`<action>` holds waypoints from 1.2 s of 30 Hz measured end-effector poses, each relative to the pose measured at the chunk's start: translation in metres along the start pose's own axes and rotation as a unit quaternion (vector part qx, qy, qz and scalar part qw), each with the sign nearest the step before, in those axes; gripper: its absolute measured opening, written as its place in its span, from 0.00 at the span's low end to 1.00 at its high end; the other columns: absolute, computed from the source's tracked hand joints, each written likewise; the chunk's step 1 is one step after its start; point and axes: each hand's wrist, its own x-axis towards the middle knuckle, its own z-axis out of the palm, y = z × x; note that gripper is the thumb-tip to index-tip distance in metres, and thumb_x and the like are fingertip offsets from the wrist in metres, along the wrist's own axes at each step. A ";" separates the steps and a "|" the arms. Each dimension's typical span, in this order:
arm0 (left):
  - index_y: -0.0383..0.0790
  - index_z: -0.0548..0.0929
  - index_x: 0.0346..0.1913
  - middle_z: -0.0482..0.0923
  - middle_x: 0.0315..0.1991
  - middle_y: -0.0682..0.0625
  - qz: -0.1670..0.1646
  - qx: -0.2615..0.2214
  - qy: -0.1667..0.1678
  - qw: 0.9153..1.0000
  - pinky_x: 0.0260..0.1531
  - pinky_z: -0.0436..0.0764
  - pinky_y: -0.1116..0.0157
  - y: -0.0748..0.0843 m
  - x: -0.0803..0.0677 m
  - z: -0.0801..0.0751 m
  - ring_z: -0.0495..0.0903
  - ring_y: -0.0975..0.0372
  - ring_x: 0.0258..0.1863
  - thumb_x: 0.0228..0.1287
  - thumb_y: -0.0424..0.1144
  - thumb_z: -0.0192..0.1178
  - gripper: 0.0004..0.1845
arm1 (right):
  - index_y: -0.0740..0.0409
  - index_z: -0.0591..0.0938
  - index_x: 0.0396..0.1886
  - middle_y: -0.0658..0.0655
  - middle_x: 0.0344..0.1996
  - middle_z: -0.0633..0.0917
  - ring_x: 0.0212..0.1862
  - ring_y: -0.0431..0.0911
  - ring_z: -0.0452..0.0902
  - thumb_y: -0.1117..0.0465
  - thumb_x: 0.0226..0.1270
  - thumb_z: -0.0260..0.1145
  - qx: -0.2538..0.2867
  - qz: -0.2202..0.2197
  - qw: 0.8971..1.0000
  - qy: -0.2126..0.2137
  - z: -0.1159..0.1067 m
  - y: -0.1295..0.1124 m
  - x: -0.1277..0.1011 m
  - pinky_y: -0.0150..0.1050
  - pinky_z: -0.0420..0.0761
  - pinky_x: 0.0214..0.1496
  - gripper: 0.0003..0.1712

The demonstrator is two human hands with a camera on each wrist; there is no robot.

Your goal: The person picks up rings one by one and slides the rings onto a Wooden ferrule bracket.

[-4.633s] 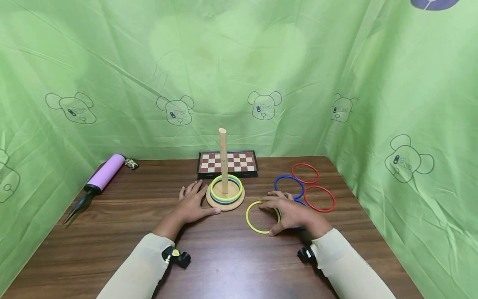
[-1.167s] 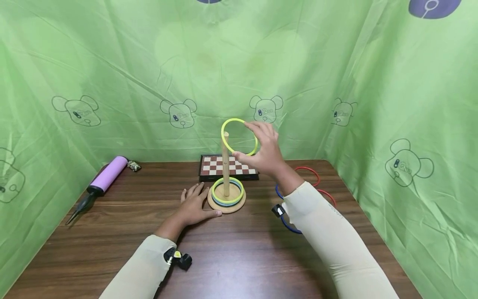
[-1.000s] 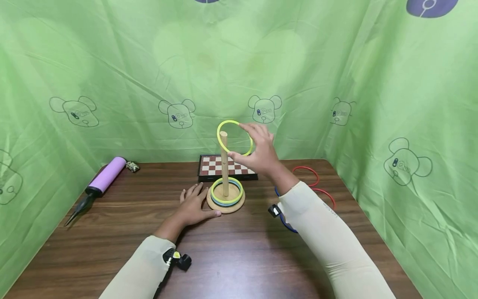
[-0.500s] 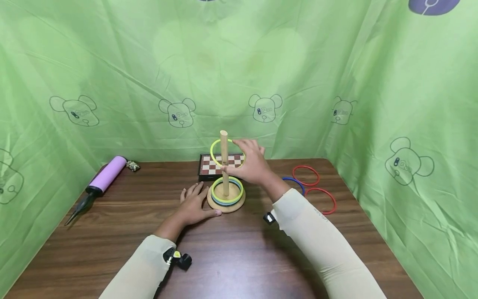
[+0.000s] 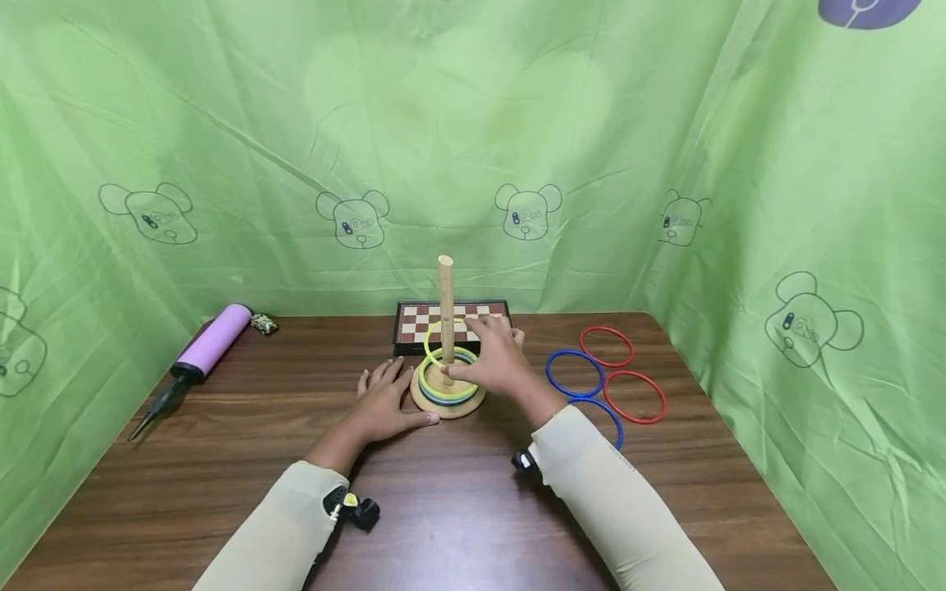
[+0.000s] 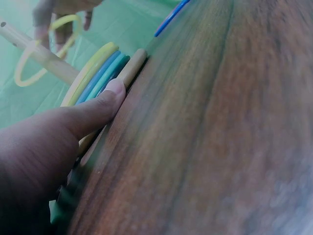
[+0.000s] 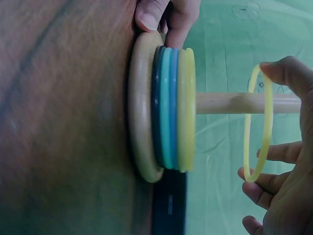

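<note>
Pinched between the thumb and fingers of my right hand [image 5: 497,361] is a yellow ring [image 7: 268,127]. It encircles the upright wooden post [image 5: 447,295], tilted and above the stacked rings. That stack, round the foot of the post, shows a dark ring [image 7: 157,107], a teal ring [image 7: 166,107], a blue ring [image 7: 174,107] and yellow at the top [image 7: 189,107]. My left hand [image 5: 384,408] lies on the table with its fingers fairly straight. Its thumb [image 6: 100,108] touches the edge of the round wooden base [image 7: 142,107], and its forefinger lies beside the base's left side.
Right of the stand lie two red rings [image 5: 606,330] and two blue rings [image 5: 575,351]. A checkered board [image 5: 414,328] is behind the post. At the far left are a purple hand pump [image 5: 217,341] and a small patterned object [image 5: 264,323]. Green curtains [image 5: 443,148] enclose the table.
My right hand picked up the yellow ring from the table, raised it over the post's top and has lowered it down along the post. The left hand has stayed at the base.
</note>
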 end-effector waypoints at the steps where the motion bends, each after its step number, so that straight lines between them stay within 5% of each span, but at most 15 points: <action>1: 0.38 0.66 0.85 0.53 0.88 0.33 0.000 0.001 0.001 1.000 0.80 0.43 0.23 0.000 0.001 0.000 0.50 0.35 0.88 0.59 0.81 0.67 0.63 | 0.54 0.73 0.83 0.64 0.78 0.74 0.80 0.60 0.63 0.31 0.55 0.82 0.003 0.006 1.000 -0.002 0.002 0.002 -0.001 0.67 0.57 0.79 0.60; 7: 0.38 0.67 0.85 0.54 0.88 0.32 0.002 0.001 0.005 1.000 0.80 0.44 0.23 0.003 0.001 0.000 0.51 0.35 0.88 0.59 0.79 0.68 0.62 | 0.54 0.73 0.83 0.64 0.76 0.76 0.77 0.59 0.65 0.33 0.54 0.83 0.002 0.029 0.999 -0.014 0.015 0.010 -0.006 0.64 0.61 0.74 0.60; 19: 0.35 0.66 0.84 0.55 0.87 0.31 0.007 -0.002 0.008 1.000 0.79 0.44 0.22 0.002 0.000 -0.001 0.51 0.34 0.87 0.60 0.78 0.69 0.63 | 0.52 0.74 0.82 0.59 0.71 0.81 0.72 0.57 0.70 0.29 0.57 0.79 -0.077 -0.004 0.997 -0.021 0.032 0.011 -0.011 0.60 0.66 0.66 0.59; 36: 0.34 0.65 0.85 0.54 0.87 0.31 0.006 -0.007 0.005 1.000 0.79 0.43 0.22 0.001 0.000 0.000 0.50 0.34 0.87 0.59 0.79 0.68 0.64 | 0.50 0.78 0.79 0.55 0.72 0.82 0.71 0.54 0.72 0.25 0.56 0.79 -0.093 -0.012 0.995 -0.022 0.036 0.008 -0.015 0.59 0.68 0.66 0.57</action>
